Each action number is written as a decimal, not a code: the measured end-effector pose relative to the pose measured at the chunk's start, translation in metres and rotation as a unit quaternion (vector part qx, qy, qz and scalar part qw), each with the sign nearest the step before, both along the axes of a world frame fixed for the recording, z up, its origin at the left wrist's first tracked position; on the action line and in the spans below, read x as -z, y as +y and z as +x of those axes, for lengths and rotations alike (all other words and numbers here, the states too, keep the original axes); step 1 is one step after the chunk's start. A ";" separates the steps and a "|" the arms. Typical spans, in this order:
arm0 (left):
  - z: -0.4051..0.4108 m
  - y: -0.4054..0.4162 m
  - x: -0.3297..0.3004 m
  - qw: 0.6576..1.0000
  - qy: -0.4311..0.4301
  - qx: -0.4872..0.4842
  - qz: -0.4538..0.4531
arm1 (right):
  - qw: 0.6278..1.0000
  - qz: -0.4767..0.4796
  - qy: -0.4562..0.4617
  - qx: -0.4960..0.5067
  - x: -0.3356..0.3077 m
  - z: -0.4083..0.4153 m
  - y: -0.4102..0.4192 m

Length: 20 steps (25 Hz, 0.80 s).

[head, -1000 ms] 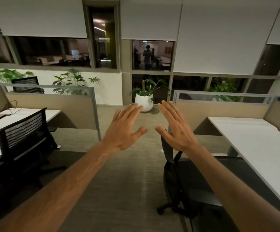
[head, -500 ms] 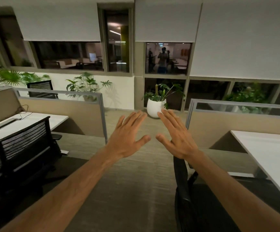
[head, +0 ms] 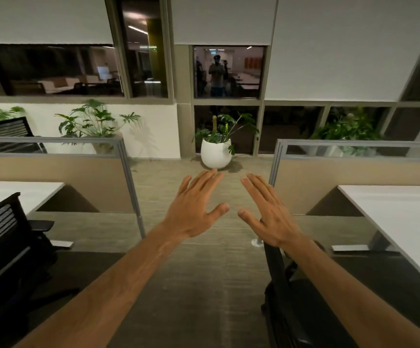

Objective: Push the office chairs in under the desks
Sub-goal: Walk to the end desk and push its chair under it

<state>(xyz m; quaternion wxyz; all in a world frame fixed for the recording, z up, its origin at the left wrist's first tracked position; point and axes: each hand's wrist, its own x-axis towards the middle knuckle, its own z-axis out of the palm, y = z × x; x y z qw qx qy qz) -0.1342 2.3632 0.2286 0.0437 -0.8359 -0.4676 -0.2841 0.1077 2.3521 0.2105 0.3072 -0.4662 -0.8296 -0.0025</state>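
Both arms reach forward over a carpeted aisle of fine, ribbed grey-brown weave. The left hand (head: pixel 196 208) and the right hand (head: pixel 269 214) are held out flat, backs up, fingers straight and spread, thumbs pointing at each other with a gap between; neither grasps or touches anything.

Below the right forearm stands a black office chair (head: pixel 283 292), seen edge-on: a thin curved backrest and dark padded seat, pulled out beside the white, smooth-topped surface on the right (head: pixel 400 217). On the left, a second black office chair (head: pixel 1 237) with a slatted mesh back sits close against the left white surface (head: pixel 25 194). A third mesh-backed chair (head: pixel 8 134) shows beyond the left partition (head: pixel 60 169), a beige fabric panel with a grey metal frame and glass strip. At the aisle's end stands a rounded, glossy white planter (head: pixel 216 154) holding a broad-leaved plant.
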 end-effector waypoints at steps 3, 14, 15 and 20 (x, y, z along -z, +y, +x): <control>-0.003 0.059 0.015 0.999 -0.005 0.038 -0.032 | 0.999 -0.029 0.024 0.036 0.019 -0.002 0.038; 0.114 0.210 0.091 0.966 0.064 0.216 -0.124 | 0.971 -0.110 0.023 0.213 0.083 0.074 0.109; 0.134 0.226 0.102 0.961 0.062 0.236 -0.129 | 0.966 -0.113 0.026 0.230 0.091 0.089 0.118; 0.192 0.276 0.152 0.931 0.094 0.306 -0.177 | 0.930 -0.191 0.043 0.312 0.137 0.124 0.124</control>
